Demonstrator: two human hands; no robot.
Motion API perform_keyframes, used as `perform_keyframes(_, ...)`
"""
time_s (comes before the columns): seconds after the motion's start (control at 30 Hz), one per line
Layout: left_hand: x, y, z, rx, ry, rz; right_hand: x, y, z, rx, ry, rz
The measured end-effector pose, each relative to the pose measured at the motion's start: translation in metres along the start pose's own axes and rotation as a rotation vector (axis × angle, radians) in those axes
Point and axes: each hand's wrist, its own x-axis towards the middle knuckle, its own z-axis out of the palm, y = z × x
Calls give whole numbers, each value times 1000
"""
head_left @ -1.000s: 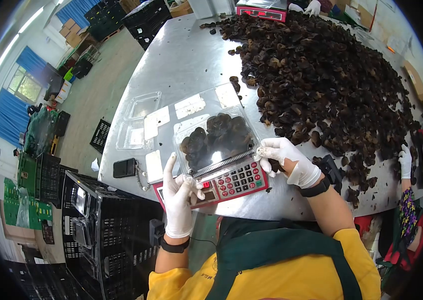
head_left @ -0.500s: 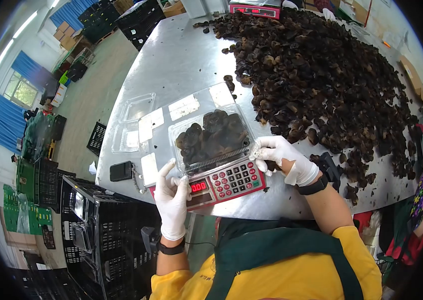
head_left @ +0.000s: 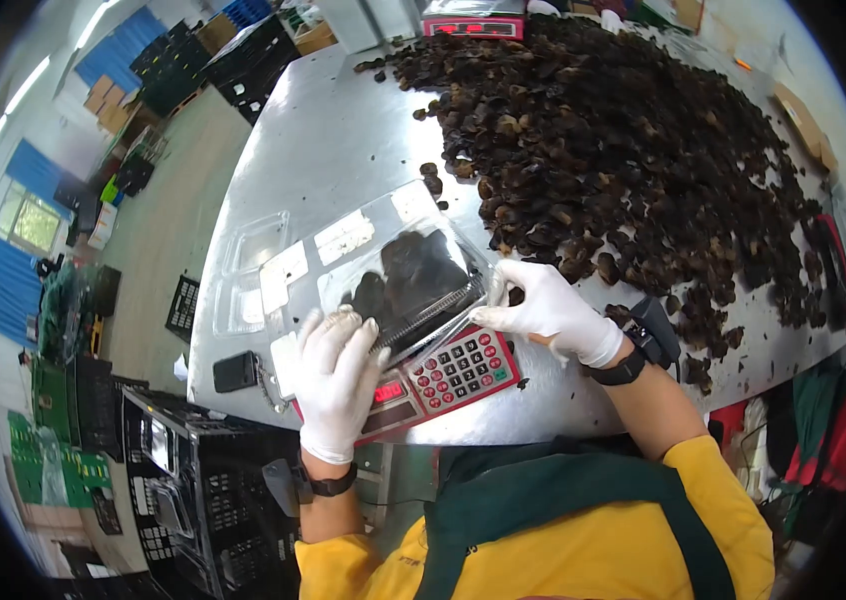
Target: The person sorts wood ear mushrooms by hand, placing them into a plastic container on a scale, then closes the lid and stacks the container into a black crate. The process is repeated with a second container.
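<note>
A clear plastic clamshell box [head_left: 398,285] holding dark wood ear mushrooms [head_left: 425,262] sits over the platform of a red-edged digital scale [head_left: 458,372], its near edge tipped up. My left hand [head_left: 335,375], in a white glove, has its fingers closed over the box's near left corner and partly covers the scale's red display. My right hand [head_left: 548,312], gloved too, pinches the near right corner. A small dark piece shows by its fingers. Paper labels stick to the scale's clear cover [head_left: 273,290].
A large heap of wood ear mushrooms [head_left: 623,150] covers the right of the metal table [head_left: 293,140]. Empty clear trays [head_left: 243,270] and a black device [head_left: 236,371] lie at left. A second scale [head_left: 473,25] stands at the far end. Black crates [head_left: 233,480] stand beside the table.
The box's near edge has been raised off the scale, and my hands have closed in on its near corners. My left hand has shifted from the display's edge onto the box. The view has turned slightly.
</note>
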Motion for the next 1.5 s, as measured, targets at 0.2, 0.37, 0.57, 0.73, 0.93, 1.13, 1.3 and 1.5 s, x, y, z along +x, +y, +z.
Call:
perform_keyframes(0.2,2,8,22,-97,162,7,10,8,7,-59,106,17)
perform_keyframes(0.37,0,10,31,-164,226,-113,16,3,15,-100,185,100)
perform_keyframes(0.57,27,-16,13,-439,458,-666,17,-1,3,-110,88,277)
perform_keyframes(0.73,34,-16,18,-508,471,-659,27,-9,-16,-595,349,-337)
perform_keyframes(0.93,29,-30,26,-216,529,-657,62,-10,-18,-977,183,-752)
perform_keyframes(1.13,36,-25,24,98,473,-426,75,-17,-16,-915,100,-853)
perform_keyframes(1.3,70,-15,30,-124,-9,-296,79,-19,-16,-966,36,-795)
perform_keyframes(1.5,100,0,44,-71,-303,-81,74,-15,-15,-631,149,-709)
